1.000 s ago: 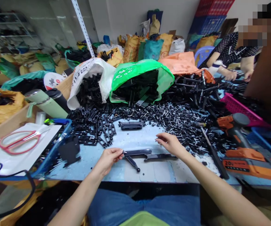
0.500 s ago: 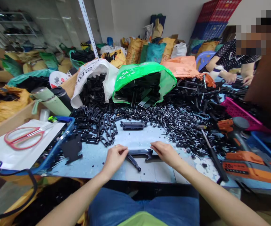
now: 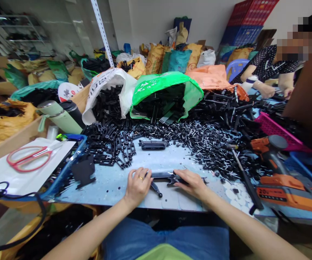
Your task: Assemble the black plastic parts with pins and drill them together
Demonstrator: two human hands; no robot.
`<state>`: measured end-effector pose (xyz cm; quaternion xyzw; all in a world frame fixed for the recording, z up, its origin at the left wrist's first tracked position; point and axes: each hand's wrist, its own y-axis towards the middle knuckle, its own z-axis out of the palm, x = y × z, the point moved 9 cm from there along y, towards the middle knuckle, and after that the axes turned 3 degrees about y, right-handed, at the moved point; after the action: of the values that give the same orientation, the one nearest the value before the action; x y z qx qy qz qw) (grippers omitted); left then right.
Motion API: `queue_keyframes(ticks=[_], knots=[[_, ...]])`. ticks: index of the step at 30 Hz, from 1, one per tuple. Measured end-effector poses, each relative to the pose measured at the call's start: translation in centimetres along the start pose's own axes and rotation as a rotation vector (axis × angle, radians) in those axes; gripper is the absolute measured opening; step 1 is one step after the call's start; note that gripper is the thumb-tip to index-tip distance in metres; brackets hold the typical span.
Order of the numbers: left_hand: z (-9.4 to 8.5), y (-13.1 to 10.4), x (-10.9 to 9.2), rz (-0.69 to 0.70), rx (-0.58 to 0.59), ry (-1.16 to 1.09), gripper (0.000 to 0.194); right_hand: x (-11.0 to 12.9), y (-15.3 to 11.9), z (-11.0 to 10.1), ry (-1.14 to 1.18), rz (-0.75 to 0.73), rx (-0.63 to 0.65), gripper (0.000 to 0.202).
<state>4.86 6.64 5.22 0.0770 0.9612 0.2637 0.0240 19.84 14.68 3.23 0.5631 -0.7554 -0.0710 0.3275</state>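
My left hand (image 3: pixel 138 186) is closed round the left end of a long, smooth black plastic bar (image 3: pixel 161 175) at the bench's front. Close to the bar's right end, my right hand (image 3: pixel 193 183) has its fingers closed over a black plastic part with hooked ends (image 3: pixel 171 181); the hand hides its middle. Beside my left fingers a short black arm with a ball end (image 3: pixel 157 190) lies slanting on the bench, its upper end hidden. Farther back lies another long black plastic piece (image 3: pixel 153 144).
Piles of black links (image 3: pixel 115 142) and black-headed pins (image 3: pixel 207 144) surround the work spot. Behind stand a white sack (image 3: pixel 128 90) and a green bag (image 3: pixel 158 81). A hammer (image 3: pixel 244 177) and cordless drill (image 3: pixel 286 191) lie right, scissors (image 3: pixel 29 159) left. A co-worker (image 3: pixel 266 68) sits back right.
My left hand has turned from a fingertip pinch to a fuller grip on the bar. My right hand has slid from the bar's right end down over the hooked part.
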Motion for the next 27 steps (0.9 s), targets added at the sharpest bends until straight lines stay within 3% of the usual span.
queue_keyframes(ticks=[4,7,14,19,24,27], knots=[[3.0,2.0,-3.7,0.070,0.209,-0.169,0.052,-0.7,-0.8,0.7,-0.047,0.021,0.025,0.055],[4.9,2.7,-4.5,0.061,0.332,-0.279,0.058,-0.9,-1.1,1.1,-0.072,-0.008,0.065,0.054],[5.7,2.7,-3.8,-0.029,0.362,-0.269,0.047,-1.7,-1.0,1.8,-0.131,-0.146,0.207,0.048],[5.3,2.5,-4.5,0.052,0.373,-0.276,0.047,-1.5,-0.8,2.1,-0.114,-0.215,0.239,0.053],[5.3,2.4,-4.0,0.018,0.351,-0.275,0.049,-1.3,-1.1,1.8,-0.126,-0.138,0.175,0.049],[5.1,2.5,-4.1,0.040,0.346,-0.300,0.051,-0.8,-1.0,1.7,-0.107,-0.233,0.211,0.048]])
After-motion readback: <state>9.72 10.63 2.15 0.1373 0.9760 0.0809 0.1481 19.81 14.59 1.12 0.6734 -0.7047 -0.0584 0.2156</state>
